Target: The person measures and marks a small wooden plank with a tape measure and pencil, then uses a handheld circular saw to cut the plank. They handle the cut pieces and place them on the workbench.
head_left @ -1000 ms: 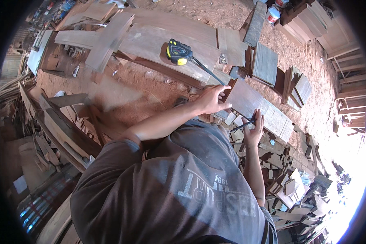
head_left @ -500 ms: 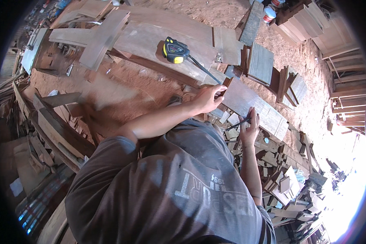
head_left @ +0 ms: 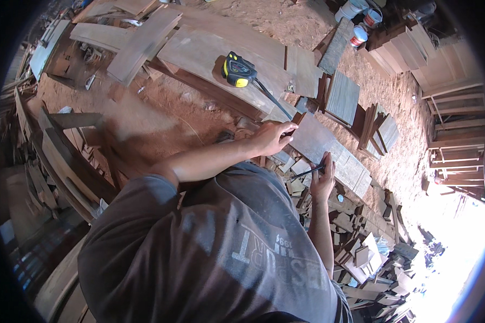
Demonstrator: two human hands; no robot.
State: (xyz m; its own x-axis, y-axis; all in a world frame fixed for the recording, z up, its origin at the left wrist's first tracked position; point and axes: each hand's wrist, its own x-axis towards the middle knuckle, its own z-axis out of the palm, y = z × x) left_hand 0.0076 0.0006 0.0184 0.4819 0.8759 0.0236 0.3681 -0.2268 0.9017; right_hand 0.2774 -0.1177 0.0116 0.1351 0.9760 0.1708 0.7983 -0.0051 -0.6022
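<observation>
A black and yellow tape measure (head_left: 240, 70) lies on a wide wooden board (head_left: 199, 51). Its blade (head_left: 275, 101) runs out towards my left hand (head_left: 272, 140). The fingers of that hand are curled at a small brown wooden piece (head_left: 298, 118), which stands at the end of a lighter plank (head_left: 328, 144); the fingertips are partly hidden. Along the near edge of this plank is my right hand (head_left: 322, 182). Between its thumb and fingers it pinches a thin dark pencil (head_left: 306, 171), whose point slants down to the left.
Stacked short boards (head_left: 341, 97) stand beyond the plank. Paint buckets (head_left: 358, 36) sit at the far right. A heap of wood offcuts (head_left: 355, 253) covers the ground at the near right, and long curved timbers (head_left: 64, 156) lean on the left.
The whole view has shifted slightly, so boards, tape measure and right side of the scene sit a little lower. Both hands keep their grips, with little movement relative to the plank.
</observation>
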